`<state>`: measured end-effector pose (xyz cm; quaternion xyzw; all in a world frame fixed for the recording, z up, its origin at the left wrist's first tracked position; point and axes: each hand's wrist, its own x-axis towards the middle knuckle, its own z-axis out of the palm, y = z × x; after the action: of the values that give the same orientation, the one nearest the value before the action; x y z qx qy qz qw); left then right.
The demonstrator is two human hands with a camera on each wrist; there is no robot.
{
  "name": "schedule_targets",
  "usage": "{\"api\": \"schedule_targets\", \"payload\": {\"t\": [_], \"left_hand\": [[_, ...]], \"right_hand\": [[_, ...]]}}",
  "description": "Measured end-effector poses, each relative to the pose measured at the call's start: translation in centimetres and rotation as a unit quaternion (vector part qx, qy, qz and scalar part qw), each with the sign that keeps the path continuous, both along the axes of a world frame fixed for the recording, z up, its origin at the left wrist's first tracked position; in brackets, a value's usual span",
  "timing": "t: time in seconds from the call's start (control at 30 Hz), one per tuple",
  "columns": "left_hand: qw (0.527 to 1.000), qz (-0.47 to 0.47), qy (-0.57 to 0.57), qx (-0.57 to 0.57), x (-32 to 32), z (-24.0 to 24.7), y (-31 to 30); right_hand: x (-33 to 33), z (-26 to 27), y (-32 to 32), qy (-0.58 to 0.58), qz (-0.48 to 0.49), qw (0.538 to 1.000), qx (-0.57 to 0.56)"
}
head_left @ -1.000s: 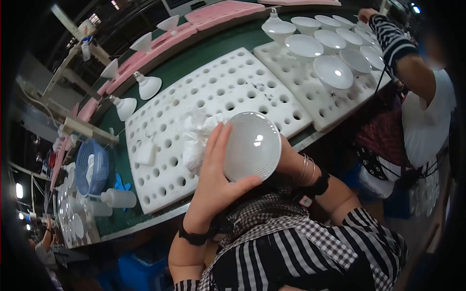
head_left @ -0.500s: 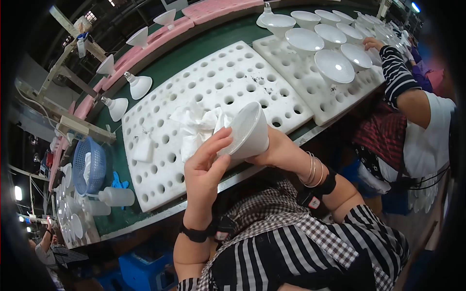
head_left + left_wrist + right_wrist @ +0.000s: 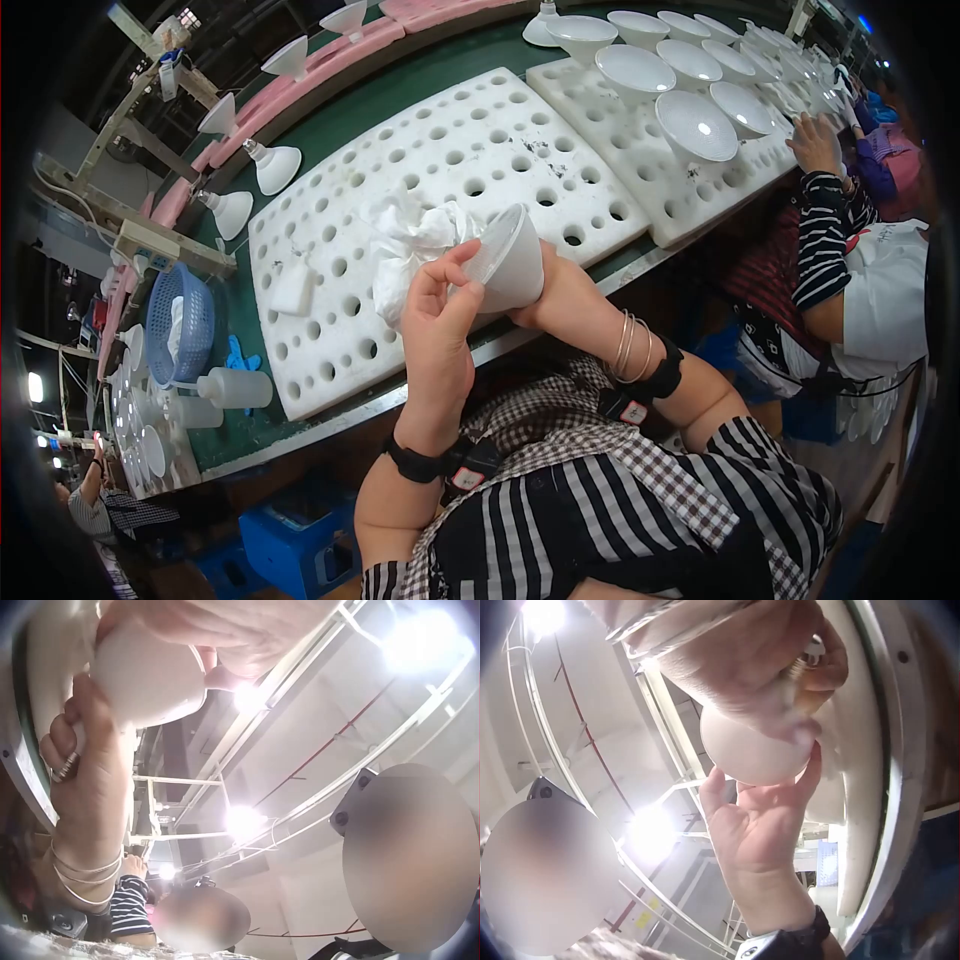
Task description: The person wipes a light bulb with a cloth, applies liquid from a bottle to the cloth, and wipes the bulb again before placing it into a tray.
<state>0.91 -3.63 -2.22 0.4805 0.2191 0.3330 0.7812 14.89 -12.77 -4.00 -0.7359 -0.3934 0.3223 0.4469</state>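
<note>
A white cone-shaped lamp shade (image 3: 505, 262) is held side-on above the near edge of a white foam tray full of holes (image 3: 450, 150). My right hand (image 3: 556, 296), bracelets on its wrist, grips the shade's narrow end from below. My left hand (image 3: 440, 318), with a black wristband, curls round the wide rim, thumb on the edge. A crumpled white cloth (image 3: 408, 248) bunches just beyond its fingers; whether it is held I cannot tell. From the right wrist the shade (image 3: 754, 750) lies between the left hand (image 3: 761, 825) and the right hand (image 3: 742, 660). The left wrist view shows the shade (image 3: 150, 675) too.
A second foam tray (image 3: 640, 160) on the right carries several white shades (image 3: 697, 125). A neighbour in a striped sleeve (image 3: 825, 240) works at its edge. Finished lamps (image 3: 275, 165) stand on the green belt. A blue basket (image 3: 180, 325) and a white bottle (image 3: 235, 387) sit left.
The shade turned from mouth facing me to side-on, mouth toward the cloth. My left hand slid from its side to the rim. The neighbour's arm drew back from the far shades.
</note>
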Motion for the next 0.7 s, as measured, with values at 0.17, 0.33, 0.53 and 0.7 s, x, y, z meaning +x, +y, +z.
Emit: {"api": "schedule_targets", "payload": {"t": [0.17,0.33,0.53,0.7], "left_hand": [[0.997,-0.070,-0.008,-0.007,-1.0,-0.3,1.4],[0.995,-0.101,-0.027,-0.004,-1.6,-1.2,1.9],[0.999,-0.031,-0.011,0.002,-0.2,-0.4,1.1],[1.000,-0.024,0.012,0.005,0.3,0.4,0.6]], "right_hand": [[0.5,-0.9,0.2,-0.025,0.017,0.998,0.052],[1.3,-0.4,0.0,0.086,0.050,0.994,0.039],[0.8,-0.9,0.5,0.045,0.030,0.998,0.011],[0.5,-1.1,0.4,-0.003,0.015,1.000,0.011]]}}
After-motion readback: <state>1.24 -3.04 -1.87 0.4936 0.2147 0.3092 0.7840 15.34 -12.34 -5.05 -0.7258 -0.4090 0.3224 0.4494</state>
